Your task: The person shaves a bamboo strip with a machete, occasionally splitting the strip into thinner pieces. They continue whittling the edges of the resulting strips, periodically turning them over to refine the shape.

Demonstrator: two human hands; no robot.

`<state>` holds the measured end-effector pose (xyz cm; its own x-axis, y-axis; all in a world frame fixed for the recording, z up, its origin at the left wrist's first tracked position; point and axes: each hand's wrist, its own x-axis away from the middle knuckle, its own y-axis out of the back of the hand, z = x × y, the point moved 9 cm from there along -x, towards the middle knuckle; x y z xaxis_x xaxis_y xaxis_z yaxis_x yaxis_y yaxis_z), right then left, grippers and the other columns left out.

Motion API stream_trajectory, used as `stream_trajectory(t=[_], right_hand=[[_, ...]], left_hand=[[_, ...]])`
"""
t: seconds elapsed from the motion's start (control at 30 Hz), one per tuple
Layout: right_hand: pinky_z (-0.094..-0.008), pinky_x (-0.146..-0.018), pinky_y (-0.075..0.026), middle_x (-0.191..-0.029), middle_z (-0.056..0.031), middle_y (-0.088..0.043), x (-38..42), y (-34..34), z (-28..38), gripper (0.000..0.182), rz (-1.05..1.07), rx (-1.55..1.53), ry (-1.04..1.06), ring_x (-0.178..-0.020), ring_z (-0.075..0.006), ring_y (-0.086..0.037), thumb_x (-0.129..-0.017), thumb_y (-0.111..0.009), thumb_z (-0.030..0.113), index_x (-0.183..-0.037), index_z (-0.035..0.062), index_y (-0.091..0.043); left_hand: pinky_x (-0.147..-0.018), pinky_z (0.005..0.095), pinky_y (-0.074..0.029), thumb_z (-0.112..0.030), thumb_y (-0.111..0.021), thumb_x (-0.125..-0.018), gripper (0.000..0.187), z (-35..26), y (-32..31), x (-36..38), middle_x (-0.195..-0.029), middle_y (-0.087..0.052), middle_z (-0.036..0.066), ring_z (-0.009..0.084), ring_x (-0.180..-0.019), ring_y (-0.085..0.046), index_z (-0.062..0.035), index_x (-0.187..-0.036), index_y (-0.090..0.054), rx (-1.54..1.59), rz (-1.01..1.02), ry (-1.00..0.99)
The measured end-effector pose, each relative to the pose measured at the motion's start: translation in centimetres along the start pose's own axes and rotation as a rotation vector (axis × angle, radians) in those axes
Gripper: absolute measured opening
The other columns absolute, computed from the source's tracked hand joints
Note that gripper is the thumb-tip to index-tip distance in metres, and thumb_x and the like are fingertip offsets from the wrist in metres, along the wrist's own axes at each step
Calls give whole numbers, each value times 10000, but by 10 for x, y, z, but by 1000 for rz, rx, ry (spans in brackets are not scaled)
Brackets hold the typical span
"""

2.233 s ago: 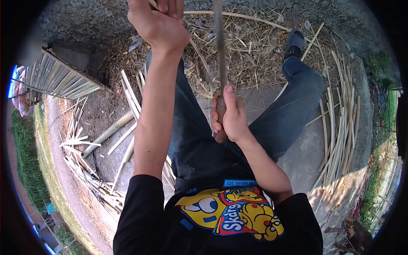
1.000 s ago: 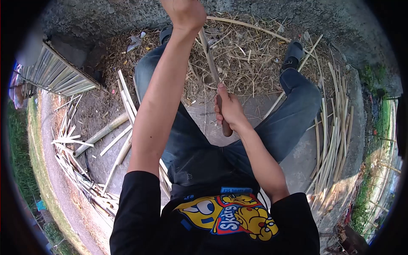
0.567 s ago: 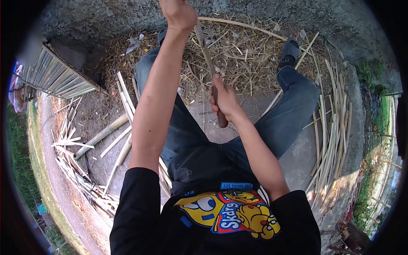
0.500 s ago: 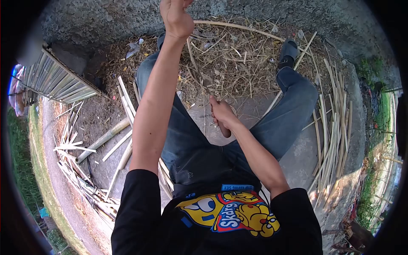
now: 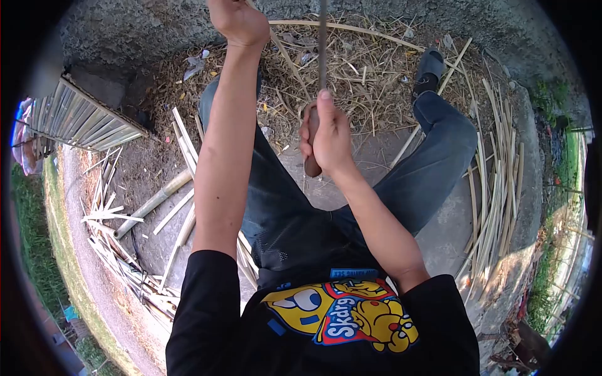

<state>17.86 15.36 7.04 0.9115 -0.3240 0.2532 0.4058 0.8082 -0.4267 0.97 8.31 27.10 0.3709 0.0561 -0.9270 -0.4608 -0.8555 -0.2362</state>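
Note:
My right hand [image 5: 329, 138] is closed around the brown handle of a long-bladed knife [image 5: 322, 47], thumb laid along the top. The thin blade points away from me, nearly edge-on, and runs out of the top of the head view. At the top edge, my left hand [image 5: 239, 24] is closed, its fingers partly cut off by the frame. A thin bamboo strip [image 5: 288, 57] comes out of that hand and slants down toward the knife hand. Whether the strip touches the knife cannot be made out.
Shavings [image 5: 357, 81] cover the ground between my legs, before a rough wall [image 5: 157, 31]. Split bamboo strips [image 5: 498, 188] lie at the right. More strips and a bamboo pole [image 5: 153, 203] lie at the left, near a slatted bamboo panel [image 5: 81, 116].
My right hand has risen and turned, swinging the knife blade upright away from me. My left hand has shifted slightly left and up, with the strip.

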Motion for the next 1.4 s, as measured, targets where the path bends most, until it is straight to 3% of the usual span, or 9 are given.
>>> stream_trajectory(t=[0.13,0.47,0.63,0.8,0.87,0.93,1.2,1.3,1.4], right_hand=[[-308,-394,-391,-578,-28,-469,2,39,-102,583,-65,213,-467,-414,-130,-469,-1008,-445,600,-781,65,-490],[-285,-409,-400,-606,-30,-473,17,-3,61,623,-34,-62,321,-412,-111,-442,-1017,-350,647,-853,61,-482],[-295,-392,-401,-606,-25,-474,-3,30,-94,609,1,351,-321,-405,-118,-439,-1008,-409,636,-843,54,-487],[-284,-390,-401,-607,-26,-478,-7,25,28,617,-52,-15,20,-407,-113,-448,-1000,-401,656,-854,64,-491],[-280,-393,-402,-608,-30,-480,0,12,63,620,-44,-24,153,-408,-112,-450,-1002,-390,658,-859,63,-491],[-274,-403,-404,-602,-36,-478,8,2,73,622,-43,-6,310,-408,-116,-453,-1010,-372,652,-843,65,-493],[-307,-398,-397,-590,-27,-469,-6,62,-119,609,-218,33,-496,-402,-132,-432,-1015,-395,628,-809,65,-500],[-295,-386,-395,-582,-34,-476,-11,45,-22,610,-113,-22,-145,-395,-131,-453,-1022,-404,604,-770,52,-472],[-290,-384,-391,-594,-33,-486,-7,20,47,612,-47,-21,113,-400,-123,-453,-1015,-401,621,-804,55,-493]], left_hand=[[-705,310,-327,-439,-321,-1079,510,17,-4,-4,-650,-334,-12,94,-617,-290,-45,-852,-554,-59,92,243],[-767,323,-369,-363,-293,-1092,508,14,16,2,-689,-353,-10,118,-661,-349,2,-887,-579,-158,-93,160],[-782,305,-370,-401,-355,-1074,484,20,-6,9,-688,-312,-24,98,-653,-307,6,-909,-558,-87,-52,206],[-829,338,-386,-387,-368,-1068,414,17,5,3,-712,-312,-32,101,-664,-312,-56,-835,-453,-40,15,55],[-835,331,-380,-362,-378,-1065,403,32,-8,17,-715,-317,-28,95,-669,-314,-53,-826,-477,713,-390,535],[-787,307,-368,-328,-403,-1060,368,20,-4,10,-738,-346,-18,92,-681,-324,-50,-840,-503,39,-141,179],[-664,264,-310,-336,-409,-1071,372,25,8,8,-761,-377,-16,73,-676,-322,-25,-952,-576,-148,-191,151],[-772,318,-369,-371,-358,-1073,414,40,-6,14,-687,-329,-13,128,-658,-336,-72,-819,-488,715,-283,486],[-822,355,-388,-380,-324,-1072,436,5,-13,-7,-677,-327,-3,151,-664,-355,-89,-769,-437,-41,11,178]])
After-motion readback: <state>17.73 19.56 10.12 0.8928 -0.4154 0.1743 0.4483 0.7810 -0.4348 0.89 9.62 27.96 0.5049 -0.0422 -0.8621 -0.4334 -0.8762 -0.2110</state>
